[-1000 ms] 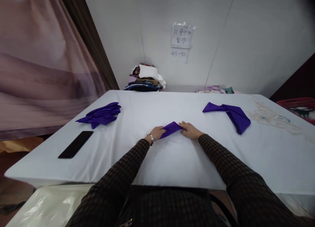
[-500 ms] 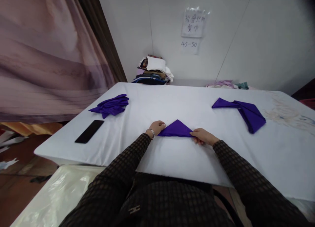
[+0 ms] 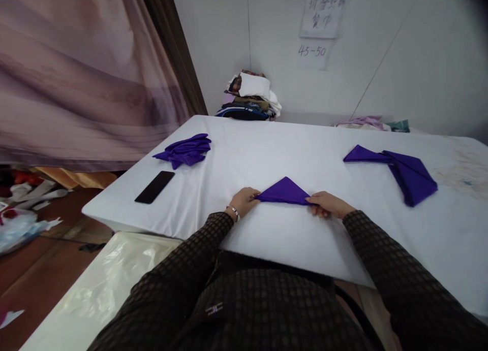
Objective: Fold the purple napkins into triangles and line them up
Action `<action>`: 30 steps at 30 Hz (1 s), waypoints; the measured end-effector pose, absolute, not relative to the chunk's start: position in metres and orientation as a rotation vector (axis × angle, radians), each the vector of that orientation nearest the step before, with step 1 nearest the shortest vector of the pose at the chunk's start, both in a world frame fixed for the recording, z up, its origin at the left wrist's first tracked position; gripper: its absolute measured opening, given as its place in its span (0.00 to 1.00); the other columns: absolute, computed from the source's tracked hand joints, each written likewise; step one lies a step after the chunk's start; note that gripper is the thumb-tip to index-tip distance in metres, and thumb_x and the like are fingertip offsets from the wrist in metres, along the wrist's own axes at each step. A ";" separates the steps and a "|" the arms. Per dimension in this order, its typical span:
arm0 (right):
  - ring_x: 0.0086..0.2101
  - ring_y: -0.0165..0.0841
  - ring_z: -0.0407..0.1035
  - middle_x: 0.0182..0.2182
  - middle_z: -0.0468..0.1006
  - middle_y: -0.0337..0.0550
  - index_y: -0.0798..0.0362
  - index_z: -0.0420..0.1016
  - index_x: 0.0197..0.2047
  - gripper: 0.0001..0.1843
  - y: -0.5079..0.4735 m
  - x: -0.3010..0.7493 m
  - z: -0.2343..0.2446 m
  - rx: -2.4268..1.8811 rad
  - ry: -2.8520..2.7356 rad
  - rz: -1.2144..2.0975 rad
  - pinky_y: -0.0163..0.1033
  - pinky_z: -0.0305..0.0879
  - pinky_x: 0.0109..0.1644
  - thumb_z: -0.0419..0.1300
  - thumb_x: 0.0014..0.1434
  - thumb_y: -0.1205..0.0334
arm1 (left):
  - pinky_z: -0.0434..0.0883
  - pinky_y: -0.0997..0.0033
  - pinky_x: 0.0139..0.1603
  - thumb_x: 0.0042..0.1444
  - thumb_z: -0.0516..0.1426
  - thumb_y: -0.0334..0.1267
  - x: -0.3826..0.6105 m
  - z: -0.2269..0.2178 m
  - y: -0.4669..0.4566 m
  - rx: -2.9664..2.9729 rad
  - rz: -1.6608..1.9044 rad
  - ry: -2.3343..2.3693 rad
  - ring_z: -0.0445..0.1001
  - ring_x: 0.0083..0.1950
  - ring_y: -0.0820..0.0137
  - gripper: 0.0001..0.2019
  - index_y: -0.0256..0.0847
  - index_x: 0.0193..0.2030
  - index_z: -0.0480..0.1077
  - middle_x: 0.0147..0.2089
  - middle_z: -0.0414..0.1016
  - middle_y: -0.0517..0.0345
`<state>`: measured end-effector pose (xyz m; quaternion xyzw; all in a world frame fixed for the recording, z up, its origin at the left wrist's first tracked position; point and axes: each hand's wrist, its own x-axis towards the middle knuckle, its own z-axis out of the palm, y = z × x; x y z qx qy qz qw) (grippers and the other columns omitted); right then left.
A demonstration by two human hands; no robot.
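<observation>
A purple cloth napkin point(image 3: 284, 192) folded into a triangle lies on the white table point(image 3: 297, 153) in front of me. My left hand point(image 3: 244, 201), with a bracelet on the wrist, pinches the triangle's left corner. My right hand point(image 3: 327, 205) pinches its right corner. Both hands rest on the tabletop with fingers closed on the cloth.
A pile of purple napkins point(image 3: 185, 150) and a black phone point(image 3: 154, 187) lie at the table's left. Two more purple napkins point(image 3: 400, 166) lie at the right. Stacked folded clothes point(image 3: 249, 97) sit by the wall behind. A plastic-covered surface point(image 3: 102, 285) is at lower left.
The napkin went from a narrow lifted fold to a flat triangle on the table. My hands moved apart to its two corners. The view has shifted leftward.
</observation>
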<state>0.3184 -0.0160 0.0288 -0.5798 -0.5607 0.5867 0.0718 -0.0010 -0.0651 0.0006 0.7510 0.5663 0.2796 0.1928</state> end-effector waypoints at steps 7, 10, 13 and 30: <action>0.14 0.23 0.62 0.20 0.76 0.40 0.54 0.66 0.26 0.14 -0.016 0.323 0.029 -1.689 -1.590 1.857 0.28 0.52 0.12 0.58 0.56 0.53 | 0.67 0.71 0.37 0.52 0.55 0.32 0.012 0.003 -0.062 2.057 0.817 1.768 0.70 0.35 0.70 0.05 0.41 0.34 0.72 0.31 0.72 0.60; 0.13 0.22 0.61 0.19 0.75 0.39 0.54 0.66 0.26 0.14 -0.016 0.325 0.031 -1.669 -1.521 1.926 0.28 0.51 0.12 0.59 0.56 0.53 | 0.66 0.71 0.36 0.52 0.55 0.31 0.014 0.006 -0.061 2.128 0.785 1.806 0.69 0.34 0.70 0.04 0.41 0.33 0.71 0.30 0.71 0.60; 0.13 0.21 0.61 0.19 0.74 0.38 0.54 0.66 0.25 0.15 -0.017 0.327 0.032 -1.648 -1.486 1.961 0.28 0.50 0.13 0.60 0.55 0.53 | 0.65 0.71 0.35 0.52 0.55 0.32 0.013 0.008 -0.058 2.201 0.698 1.809 0.69 0.33 0.70 0.03 0.41 0.31 0.70 0.29 0.70 0.60; 0.14 0.22 0.62 0.20 0.75 0.39 0.54 0.65 0.26 0.14 -0.018 0.329 0.024 -1.675 -1.536 1.907 0.27 0.52 0.12 0.60 0.56 0.54 | 0.69 0.71 0.40 0.51 0.57 0.35 -0.010 0.003 -0.059 2.145 0.767 1.433 0.70 0.37 0.71 0.09 0.42 0.40 0.71 0.35 0.72 0.60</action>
